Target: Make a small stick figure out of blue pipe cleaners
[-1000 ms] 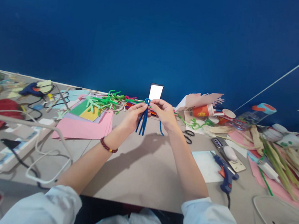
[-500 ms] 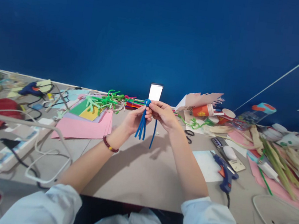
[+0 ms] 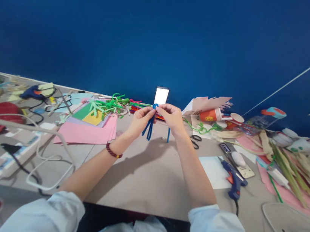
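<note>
The left hand (image 3: 140, 121) and the right hand (image 3: 172, 117) met above the grey tabletop (image 3: 140, 184), both raised in front of the body. Between their fingertips was a bundle of fuzzy blue craft stems (image 3: 149, 130), topped by a small rounded blue knot or loop. The left hand pinched the bundle just below this top with thumb and forefinger; the right hand pinched the top from the opposite side, likewise with thumb and forefinger. Several strands hung down beside the left fingers, while a single blue stem end (image 3: 168, 135) hung beneath the right hand — its upper course hidden by the fingers.

Directly beyond the hands stood a bright white rectangular panel (image 3: 161, 95). To the left of the left hand lay a tangle of fuzzy green stems (image 3: 113, 105) and, nearer the body, flat pink paper sheets (image 3: 84, 133). A beaded dark-red bracelet (image 3: 113, 151) encircled the left wrist. Just right of the right hand lay scissors with black handles (image 3: 196, 138); farther right, and nearer the body, lay a dark-blue glue gun with an orange trigger (image 3: 237, 182) — partly over a pale blue sheet (image 3: 212, 173).
</note>
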Tool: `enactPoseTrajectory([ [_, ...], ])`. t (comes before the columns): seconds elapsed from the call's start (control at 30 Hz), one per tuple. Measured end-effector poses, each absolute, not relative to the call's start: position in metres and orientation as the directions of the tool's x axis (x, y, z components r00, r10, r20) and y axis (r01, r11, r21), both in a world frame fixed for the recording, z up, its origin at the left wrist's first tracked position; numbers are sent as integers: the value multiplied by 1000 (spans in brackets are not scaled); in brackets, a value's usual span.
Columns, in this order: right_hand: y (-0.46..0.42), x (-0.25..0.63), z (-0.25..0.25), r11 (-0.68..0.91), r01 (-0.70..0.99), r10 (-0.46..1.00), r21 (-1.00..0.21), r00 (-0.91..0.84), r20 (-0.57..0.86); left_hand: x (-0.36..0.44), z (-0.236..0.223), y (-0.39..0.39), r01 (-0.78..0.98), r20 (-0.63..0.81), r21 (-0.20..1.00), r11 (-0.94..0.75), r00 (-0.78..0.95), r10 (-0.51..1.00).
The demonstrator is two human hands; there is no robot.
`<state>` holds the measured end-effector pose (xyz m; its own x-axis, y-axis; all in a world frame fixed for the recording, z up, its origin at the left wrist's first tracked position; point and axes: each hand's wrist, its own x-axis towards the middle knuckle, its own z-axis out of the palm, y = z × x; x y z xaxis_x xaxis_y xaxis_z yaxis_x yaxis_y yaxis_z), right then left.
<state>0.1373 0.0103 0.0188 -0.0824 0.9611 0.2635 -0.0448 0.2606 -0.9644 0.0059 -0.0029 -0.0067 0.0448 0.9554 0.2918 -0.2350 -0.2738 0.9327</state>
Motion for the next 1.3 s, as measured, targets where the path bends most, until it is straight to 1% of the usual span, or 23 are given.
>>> enactPoseTrajectory([
  [0.1,10,135,19,281,-23,957,-959,-75,282,9,-7,-5,-181,351,921,-344,4,937],
  [0.23,8,135,21,292,-25,953,-956,-77,293,13,-5,-9,-172,393,904,-392,-29,919],
  [0.33,8,138,24,285,-11,955,-958,-86,285,12,-6,-8,-151,413,901,-408,3,911],
  [0.47,8,149,28,241,33,965,-970,-114,236,8,-7,-5,-100,422,904,-415,69,904],
  [0.57,6,157,33,192,89,969,-977,-177,174,4,-3,-5,-4,426,903,-430,132,895],
  [0.63,4,160,36,181,155,968,-971,-204,148,2,0,-5,95,465,871,-482,156,871],
  [0.77,0,162,38,234,257,960,-938,-213,182,-2,-1,-4,286,569,749,-598,184,801],
  [0.87,1,164,35,241,242,952,-940,-245,181,-3,-5,-3,340,578,710,-617,221,786],
  [0.97,4,167,33,231,197,939,-953,-302,165,-2,-8,-2,293,553,751,-592,212,806],
  [1.07,3,168,35,248,223,937,-943,-302,175,0,-6,-4,194,507,820,-538,191,841],
  [1.23,-4,165,42,357,368,927,-858,-257,275,2,1,-7,-47,387,922,-385,183,904],
  [1.3,-4,163,43,417,362,903,-834,-271,335,2,3,-8,-156,336,938,-309,197,921],
])
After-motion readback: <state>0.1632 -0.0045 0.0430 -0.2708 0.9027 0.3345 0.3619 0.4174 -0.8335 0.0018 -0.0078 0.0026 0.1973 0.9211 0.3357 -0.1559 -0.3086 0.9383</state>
